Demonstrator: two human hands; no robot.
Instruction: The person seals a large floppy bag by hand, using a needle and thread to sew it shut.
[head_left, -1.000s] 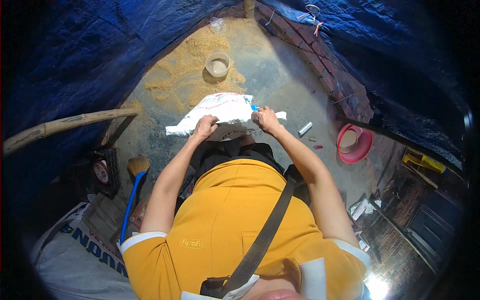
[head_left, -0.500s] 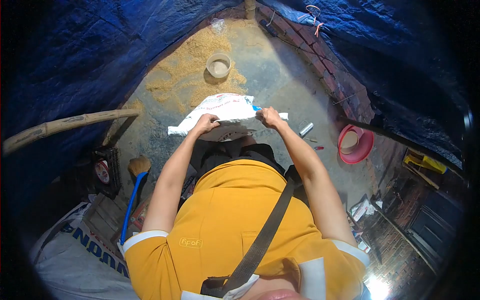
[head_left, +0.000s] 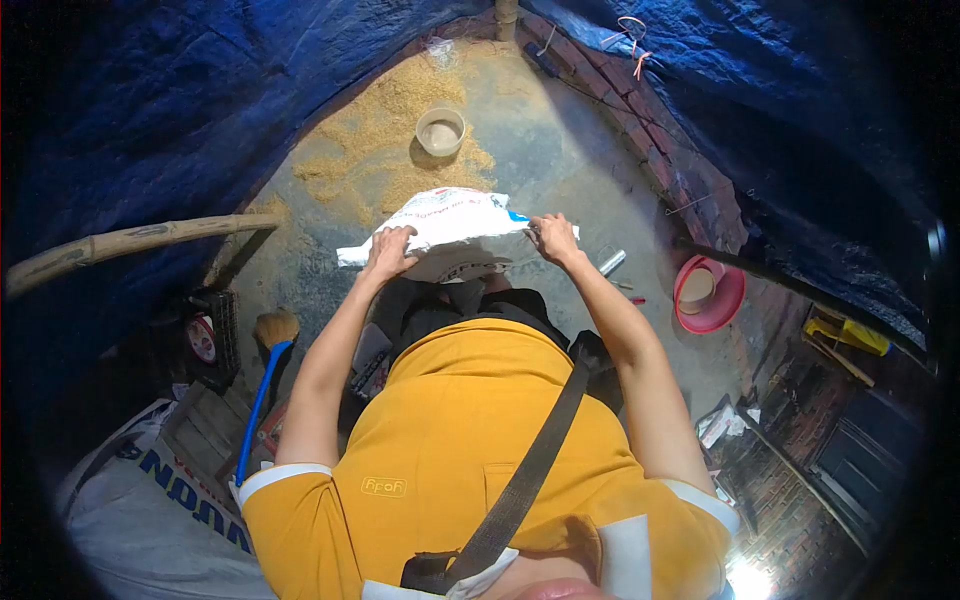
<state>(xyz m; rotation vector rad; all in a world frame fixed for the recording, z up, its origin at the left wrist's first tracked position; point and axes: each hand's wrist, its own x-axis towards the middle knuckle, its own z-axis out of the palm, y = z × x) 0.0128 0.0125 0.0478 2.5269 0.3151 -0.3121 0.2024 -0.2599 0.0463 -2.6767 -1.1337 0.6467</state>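
A white woven sack (head_left: 455, 218) with red and blue print stands before my legs, its mouth spread between my hands. My left hand (head_left: 390, 250) has its fingers hooked over the near left part of the sack's rim. At the right end of that rim, my right hand (head_left: 553, 238) grips the edge with bent fingers, close to a blue printed patch. The sack's contents are hidden from view. Beyond it, a pale round bowl (head_left: 440, 148) sits on the floor among scattered yellowish grain or husks (head_left: 390, 110).
To the right lie a metal cylinder (head_left: 612, 263) and a pink basin (head_left: 738, 305) holding a smaller pale container (head_left: 697, 287). A bamboo pole (head_left: 140, 243) and a blue-handled brush (head_left: 262, 400) are at left. Blue tarpaulin (head_left: 180, 110) hangs on both sides.
Both hands have shifted their grip along the sack's rim, the left slightly leftward and the right slightly rightward. My fingers are more spread over the edge.
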